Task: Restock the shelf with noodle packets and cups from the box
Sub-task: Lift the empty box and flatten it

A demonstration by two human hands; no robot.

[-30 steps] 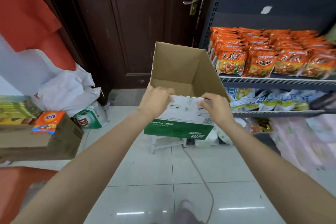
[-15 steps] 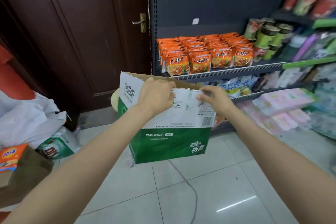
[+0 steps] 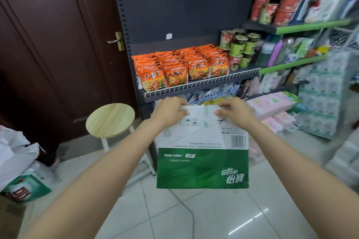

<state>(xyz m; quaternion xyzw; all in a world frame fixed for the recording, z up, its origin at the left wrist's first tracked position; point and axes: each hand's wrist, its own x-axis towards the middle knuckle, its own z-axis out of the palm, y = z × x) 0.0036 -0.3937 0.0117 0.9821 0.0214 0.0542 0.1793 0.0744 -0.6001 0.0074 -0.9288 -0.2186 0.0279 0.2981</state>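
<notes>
I hold a green and white cardboard box (image 3: pixel 202 153) in the air in front of the shelf, its printed side facing me and its inside hidden. My left hand (image 3: pixel 169 111) grips its top edge at the left. My right hand (image 3: pixel 233 111) grips the same edge at the right. Behind the box, rows of orange noodle packets (image 3: pixel 180 67) fill the wire-fronted shelf (image 3: pixel 202 83). Green and red noodle cups (image 3: pixel 240 45) stand stacked to their right, and more red cups (image 3: pixel 275 8) sit on the shelf above.
A round wooden stool (image 3: pixel 110 120) stands on the tiled floor left of the box, before a dark brown door (image 3: pixel 58 44). White bags (image 3: pixel 15 153) and a green pack lie at the far left. Tissue packs (image 3: pixel 272 105) crowd the lower right shelves.
I have lifted the box off the stool and swung it right toward the shelf, so its printed side now faces me. Both hands kept their grip on the top edge.
</notes>
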